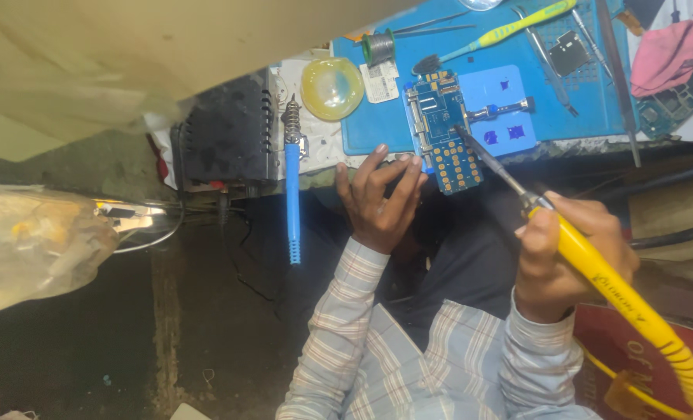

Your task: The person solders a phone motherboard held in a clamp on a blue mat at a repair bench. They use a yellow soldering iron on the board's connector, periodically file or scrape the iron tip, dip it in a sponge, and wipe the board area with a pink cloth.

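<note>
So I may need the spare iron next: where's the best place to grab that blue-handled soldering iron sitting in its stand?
Grip the blue soldering iron by its ribbed blue handle, the lower half, which hangs free off the bench edge toward the person. Come from below, near the left hand. The metal tip sits up inside the coiled stand, so avoid that end.

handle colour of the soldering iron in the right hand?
Yellow. The soldering iron handle in the right hand shows clearly in the head view.

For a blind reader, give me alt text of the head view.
The right hand holds a yellow soldering iron, tip on a blue circuit board clamped on a blue mat. The left hand steadies the board's near edge.
</note>
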### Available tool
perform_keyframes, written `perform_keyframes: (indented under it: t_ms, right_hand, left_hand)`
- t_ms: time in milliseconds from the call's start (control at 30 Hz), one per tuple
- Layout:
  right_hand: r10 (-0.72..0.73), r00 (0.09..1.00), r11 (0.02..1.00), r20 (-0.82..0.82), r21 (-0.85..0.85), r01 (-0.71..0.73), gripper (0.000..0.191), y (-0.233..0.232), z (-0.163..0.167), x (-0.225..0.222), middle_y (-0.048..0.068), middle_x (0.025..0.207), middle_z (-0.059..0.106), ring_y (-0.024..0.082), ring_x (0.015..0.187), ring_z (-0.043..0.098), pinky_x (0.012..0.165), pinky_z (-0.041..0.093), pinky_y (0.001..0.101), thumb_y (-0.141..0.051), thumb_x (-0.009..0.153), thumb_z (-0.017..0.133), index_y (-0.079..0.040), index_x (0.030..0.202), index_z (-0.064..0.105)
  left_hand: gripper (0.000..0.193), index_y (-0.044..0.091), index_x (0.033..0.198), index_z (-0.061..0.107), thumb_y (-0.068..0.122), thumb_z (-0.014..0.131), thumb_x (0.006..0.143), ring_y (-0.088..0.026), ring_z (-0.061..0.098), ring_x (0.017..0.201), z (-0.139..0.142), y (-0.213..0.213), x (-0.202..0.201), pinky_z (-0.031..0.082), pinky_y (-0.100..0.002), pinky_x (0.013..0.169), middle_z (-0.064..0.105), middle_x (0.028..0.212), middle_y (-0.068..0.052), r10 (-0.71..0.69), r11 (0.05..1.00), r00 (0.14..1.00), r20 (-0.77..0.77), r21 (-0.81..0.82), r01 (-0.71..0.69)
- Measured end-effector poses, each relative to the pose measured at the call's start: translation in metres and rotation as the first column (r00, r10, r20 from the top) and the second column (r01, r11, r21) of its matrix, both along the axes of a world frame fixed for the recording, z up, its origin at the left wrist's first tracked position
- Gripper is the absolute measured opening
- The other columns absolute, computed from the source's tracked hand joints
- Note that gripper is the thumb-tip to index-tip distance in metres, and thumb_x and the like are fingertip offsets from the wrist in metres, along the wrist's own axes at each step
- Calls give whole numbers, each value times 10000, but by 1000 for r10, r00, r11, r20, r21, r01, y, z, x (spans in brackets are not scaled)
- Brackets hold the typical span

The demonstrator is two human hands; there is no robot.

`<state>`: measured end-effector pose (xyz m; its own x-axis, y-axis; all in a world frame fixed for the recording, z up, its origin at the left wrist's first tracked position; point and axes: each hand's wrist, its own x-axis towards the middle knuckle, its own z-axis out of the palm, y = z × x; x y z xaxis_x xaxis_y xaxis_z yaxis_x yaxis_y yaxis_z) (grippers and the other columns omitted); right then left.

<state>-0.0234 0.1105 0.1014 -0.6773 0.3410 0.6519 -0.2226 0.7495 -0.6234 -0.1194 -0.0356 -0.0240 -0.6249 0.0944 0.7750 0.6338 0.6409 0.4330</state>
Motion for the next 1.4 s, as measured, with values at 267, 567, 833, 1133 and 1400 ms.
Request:
perform_keyframes:
  t_ms: [267,567,833,1133,1400]
  right_hand:
    - [6,1000,998,22,68,-8,350,0,2,5,68,713,651,169,723,689,771,571,265,-291,1136,691,57,1117,658]
    - [38,998,998,50,47,-41,333,1,6,8,65,756,670,167,748,689,785,565,264,-267,1126,726,61,1140,673]
    - [60,996,995,64,71,-64,306,4,7,12,154,986,721,200,842,709,817,573,275,-221,1091,770,69,1148,689]
    - [70,990,993,118,88,-81,287,-4,16,9,168,1006,726,210,873,720,821,569,275,-224,1093,782,44,1129,686]
    - [56,986,990,160,115,-75,265,-7,27,15,165,987,715,215,856,712,798,556,278,-198,1070,778,46,1115,685]
  left_hand:
    - [366,189,1265,714,162,881,940,-220,562,1329,-1,2,1,146,-512,1268,661,1183,22,1,1000,1000,12,27,-1]
    - [388,187,1268,715,148,888,924,-222,559,1323,1,1,1,164,-515,1254,659,1202,27,4,1000,1000,11,30,-5]
    - [357,189,1246,721,146,882,930,-221,563,1316,-1,2,0,163,-506,1251,665,1194,26,7,999,1000,-3,37,-7]
    - [347,197,1243,719,162,879,937,-233,562,1342,1,3,0,175,-530,1255,658,1194,37,40,999,999,-12,10,-40]
    - [281,218,1216,746,223,862,960,-200,527,1218,9,2,5,271,-485,1163,672,1226,96,140,988,988,-66,-54,-144]
